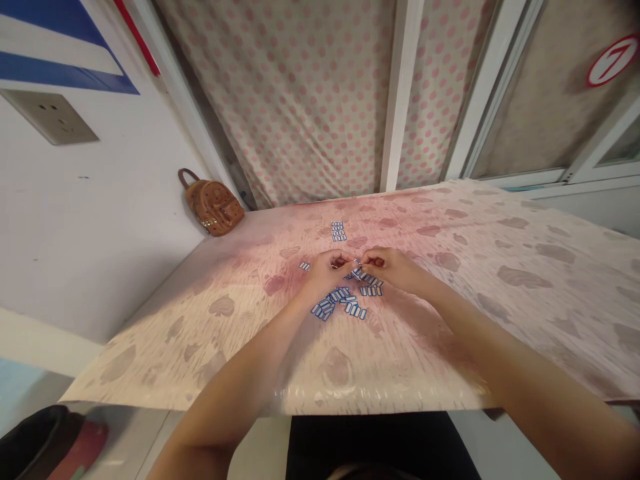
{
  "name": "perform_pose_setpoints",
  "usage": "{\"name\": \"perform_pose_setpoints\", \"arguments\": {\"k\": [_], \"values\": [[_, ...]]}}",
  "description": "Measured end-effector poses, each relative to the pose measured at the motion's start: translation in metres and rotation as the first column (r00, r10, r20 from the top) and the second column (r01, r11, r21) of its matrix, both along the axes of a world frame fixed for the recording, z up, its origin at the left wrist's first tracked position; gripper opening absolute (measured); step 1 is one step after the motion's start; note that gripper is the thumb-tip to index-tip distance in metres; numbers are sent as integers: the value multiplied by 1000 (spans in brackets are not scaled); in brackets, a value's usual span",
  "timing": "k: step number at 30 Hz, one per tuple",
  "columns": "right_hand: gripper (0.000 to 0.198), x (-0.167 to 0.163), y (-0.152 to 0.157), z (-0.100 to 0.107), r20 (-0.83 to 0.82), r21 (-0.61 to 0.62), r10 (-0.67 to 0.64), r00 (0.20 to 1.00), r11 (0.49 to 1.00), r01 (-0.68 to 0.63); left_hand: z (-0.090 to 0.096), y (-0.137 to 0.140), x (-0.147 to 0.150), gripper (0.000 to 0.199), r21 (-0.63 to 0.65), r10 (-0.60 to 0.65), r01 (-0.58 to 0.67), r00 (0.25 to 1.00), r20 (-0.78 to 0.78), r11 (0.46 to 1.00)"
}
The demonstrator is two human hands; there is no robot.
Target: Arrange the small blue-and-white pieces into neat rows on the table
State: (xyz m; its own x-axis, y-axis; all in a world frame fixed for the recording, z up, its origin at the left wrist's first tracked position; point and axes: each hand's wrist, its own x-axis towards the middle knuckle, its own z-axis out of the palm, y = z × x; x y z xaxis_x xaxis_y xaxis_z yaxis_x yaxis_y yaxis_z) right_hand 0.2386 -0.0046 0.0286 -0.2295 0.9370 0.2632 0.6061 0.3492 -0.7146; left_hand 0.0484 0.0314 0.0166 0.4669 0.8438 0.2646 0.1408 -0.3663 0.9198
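Note:
My left hand (327, 270) and my right hand (390, 267) meet over the middle of the table, fingers pinched. Between the fingertips shows a small blue-and-white label piece (357, 264), partly hidden by the fingers. Just below the hands lies a loose, overlapping pile of blue-edged white label strips (340, 295). More strips (371, 291) lie under and beside my right hand. A single small strip (305, 266) sits left of my left hand. Beyond the hands, a neat block of similar labels (339, 231) lies flat on the table.
The table (225, 360) has a pale cover with a leaf pattern. A brown mini backpack (215, 205) leans against the wall at the far left corner. Dotted curtains (310, 100) hang behind the table. A dark and red bin (55, 443) stands on the floor at lower left.

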Motion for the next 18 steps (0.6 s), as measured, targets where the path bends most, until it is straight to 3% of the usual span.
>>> {"name": "perform_pose_setpoints", "arguments": {"k": [5, 9, 14, 18], "values": [[13, 0, 2, 3, -288, -153, -14, 958, 988, -32, -1, -1, 1, 26, -48, -35, 37, 998, 48, 998], [12, -5, 0, 6, -367, -241, -9, 930, 967, -85, -2, 0, 2, 24, -80, -48, 56, 994, 102, 995], [11, -4, 3, -2, -278, -232, 12, 961, 969, -80, 0, 0, 1, 20, -111, 66, -48, 985, 161, 993], [4, 6, 5, -11, 36, -107, -86, 996, 990, 90, 1, 7, -5, 13, -91, 198, -186, 969, 149, 978]]}}
